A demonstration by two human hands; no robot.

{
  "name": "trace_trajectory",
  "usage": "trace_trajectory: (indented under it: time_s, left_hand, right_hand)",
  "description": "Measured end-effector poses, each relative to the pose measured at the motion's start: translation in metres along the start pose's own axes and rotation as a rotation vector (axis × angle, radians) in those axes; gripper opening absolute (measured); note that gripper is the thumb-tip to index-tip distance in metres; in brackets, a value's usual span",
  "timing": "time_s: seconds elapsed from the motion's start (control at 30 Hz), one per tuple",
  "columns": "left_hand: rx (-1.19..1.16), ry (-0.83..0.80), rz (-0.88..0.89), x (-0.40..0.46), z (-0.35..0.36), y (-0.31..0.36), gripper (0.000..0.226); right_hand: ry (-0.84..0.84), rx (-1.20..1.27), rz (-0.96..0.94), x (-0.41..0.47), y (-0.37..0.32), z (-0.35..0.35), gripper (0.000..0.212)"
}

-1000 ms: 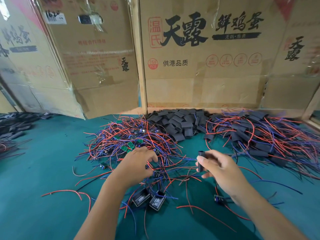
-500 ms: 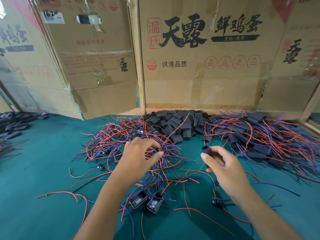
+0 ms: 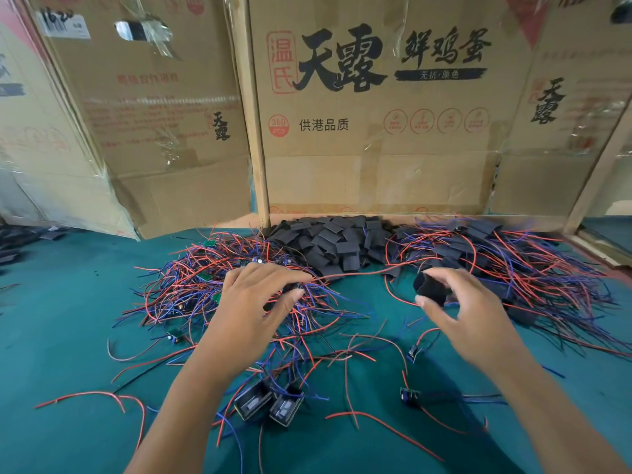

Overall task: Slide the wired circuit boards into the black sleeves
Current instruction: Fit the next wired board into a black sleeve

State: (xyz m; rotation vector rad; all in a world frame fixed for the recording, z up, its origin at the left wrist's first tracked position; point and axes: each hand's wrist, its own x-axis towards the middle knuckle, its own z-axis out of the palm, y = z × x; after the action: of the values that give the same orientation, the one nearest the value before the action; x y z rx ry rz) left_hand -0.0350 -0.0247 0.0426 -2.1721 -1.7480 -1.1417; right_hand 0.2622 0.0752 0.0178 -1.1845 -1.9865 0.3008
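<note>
Left hand [image 3: 254, 302], fingers curled, pinches a small dark wired circuit board [image 3: 290, 288] atop the tangled red-and-blue wire pile [image 3: 191, 289] on the green felt desk [image 3: 68, 336]. Right of that pile, the right hand [image 3: 475, 323] grips an open black tubular sleeve [image 3: 429, 288].

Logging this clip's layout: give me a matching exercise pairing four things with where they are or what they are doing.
Things:
1. left hand
2. right hand
3. pile of empty black sleeves
4. two black housings

Places or states:
A. against the cardboard box, centre back
B. pinching one black sleeve
C. nearest the camera, side by side
D. on the loose wired boards, gripping wires

Pairs: 1-D, 2-B, 3-A, 4-C
</note>
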Motion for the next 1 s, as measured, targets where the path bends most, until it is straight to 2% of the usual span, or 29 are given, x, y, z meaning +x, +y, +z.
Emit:
trace_trajectory:
  time_s: [0.13, 0.23, 0.33, 0.43, 0.53, 0.67, 0.8, 0.9, 1.0]
  left_hand:
    - [-0.086, 0.031, -0.001, -0.001, 0.001, 0.001, 0.02]
    - [-0.146, 0.012, -0.002, -0.001, 0.002, 0.005, 0.022]
    - [-0.152, -0.01, 0.03, -0.002, 0.005, 0.01, 0.019]
    - [-0.171, -0.029, 0.082, -0.001, 0.009, 0.016, 0.017]
    - [-0.201, -0.043, 0.115, 0.0, 0.013, 0.02, 0.018]
    - [-0.223, -0.014, 0.083, -0.001, 0.013, 0.021, 0.02]
    - [-0.194, 0.001, 0.038, -0.002, 0.008, 0.018, 0.017]
    - [-0.043, -0.017, 0.028, -0.004, 0.007, 0.018, 0.027]
    - [-0.028, -0.03, 0.029, -0.003, 0.006, 0.016, 0.029]
  right_hand:
    - [0.187, 0.159, 0.06, 0.0, -0.006, -0.005, 0.022]
    - [0.294, 0.153, -0.12, -0.007, -0.024, -0.008, 0.024]
    - [0.138, 0.097, -0.412, -0.018, -0.049, 0.006, 0.034]
    - [-0.049, 0.032, -0.54, -0.028, -0.065, 0.027, 0.034]
    - [-0.158, 0.029, -0.489, -0.035, -0.065, 0.04, 0.034]
    - [-0.251, 0.185, -0.366, -0.035, -0.06, 0.041, 0.029]
    - [-0.259, 0.176, -0.362, -0.029, -0.052, 0.034, 0.027]
    - [-0.257, 0.115, -0.377, -0.026, -0.047, 0.028, 0.028]
    - [-0.262, 0.083, -0.382, -0.023, -0.043, 0.021, 0.027]
